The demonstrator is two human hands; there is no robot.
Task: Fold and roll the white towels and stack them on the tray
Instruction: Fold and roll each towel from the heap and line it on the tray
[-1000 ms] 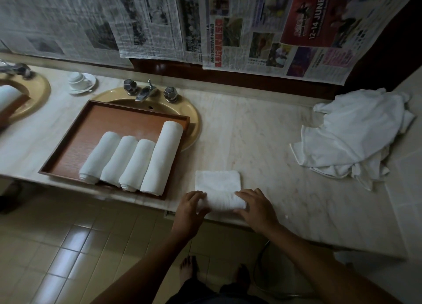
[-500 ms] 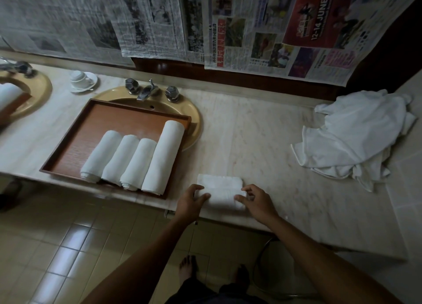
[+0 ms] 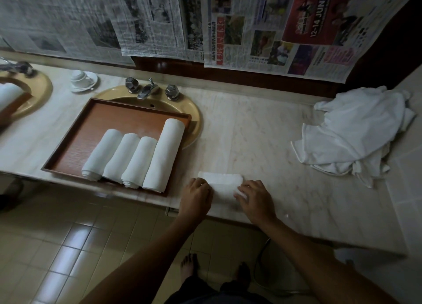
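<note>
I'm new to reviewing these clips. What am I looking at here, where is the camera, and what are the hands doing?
No machine here: a person wears a camera on the head, looking down at their own hands. The left hand and right hand grip a half-rolled white towel on the marble counter. To the left, a wooden tray resting over a sink holds four rolled towels. A pile of unfolded towels waits at right. Newspapers cover the wall.

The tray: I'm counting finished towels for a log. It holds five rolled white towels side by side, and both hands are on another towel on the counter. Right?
Not quite: the head view shows four rolled towels on the tray, not five. Left hand and right hand are indeed on another towel on the counter.
</note>
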